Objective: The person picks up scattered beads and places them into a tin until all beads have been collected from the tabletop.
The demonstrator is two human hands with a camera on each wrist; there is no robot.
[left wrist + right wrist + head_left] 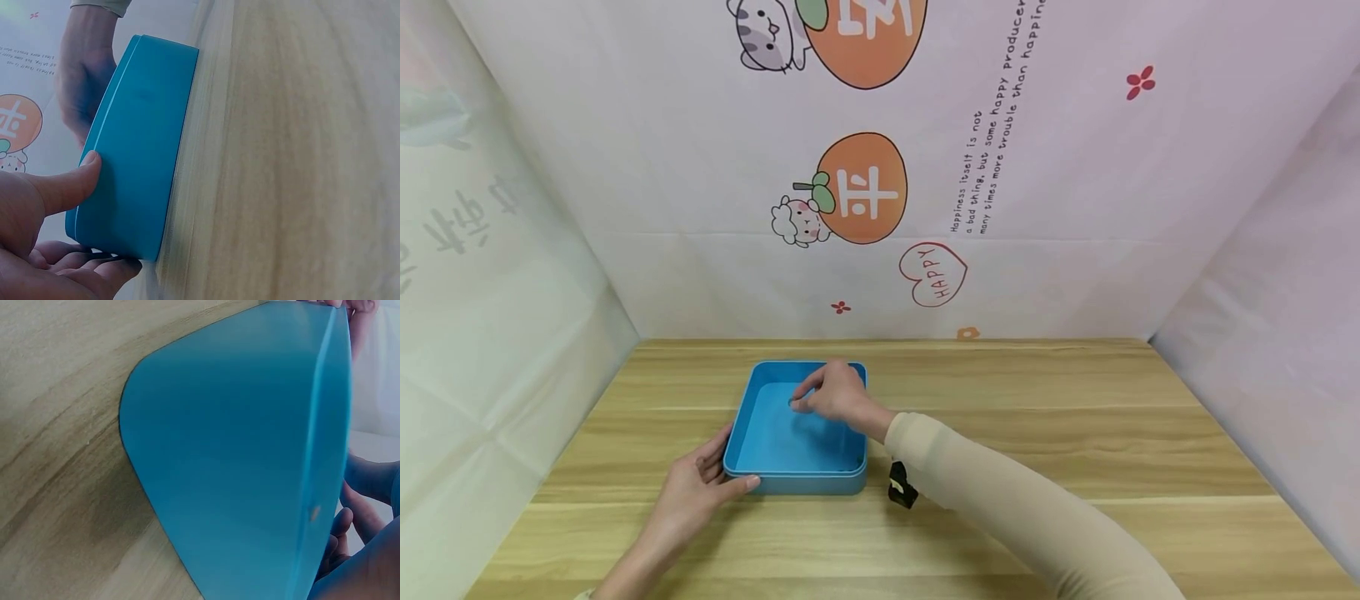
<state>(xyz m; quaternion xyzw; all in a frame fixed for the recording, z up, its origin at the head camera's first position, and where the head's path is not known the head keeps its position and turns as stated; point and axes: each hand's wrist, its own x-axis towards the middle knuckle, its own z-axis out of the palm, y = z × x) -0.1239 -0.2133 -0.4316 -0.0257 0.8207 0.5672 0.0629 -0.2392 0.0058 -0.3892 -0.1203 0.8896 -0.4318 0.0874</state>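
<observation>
A shallow blue open-topped box (pixel 795 484) sits on the wooden table. My left hand (pixel 688 492) holds its near left corner, thumb on the front wall; in the left wrist view its fingers (pixel 94 272) lie along the box's side. My right hand (pixel 835 393) is over the inside of the box, thumb and fingertips pinched together on a small dark thing (pixel 792 402), mostly hidden by the fingers. In the right wrist view, the blue wall (pixel 219 425) covers most of the right fingers.
Beside the box, partly under the right sleeve (pixel 1000 483), lies a small black object (pixel 902 487) with a pale mark. A few dark specks (pixel 860 461) show in the box's near right corner. Printed white sheeting (pixel 1045 275) rises behind and beside the table (pixel 1075 383).
</observation>
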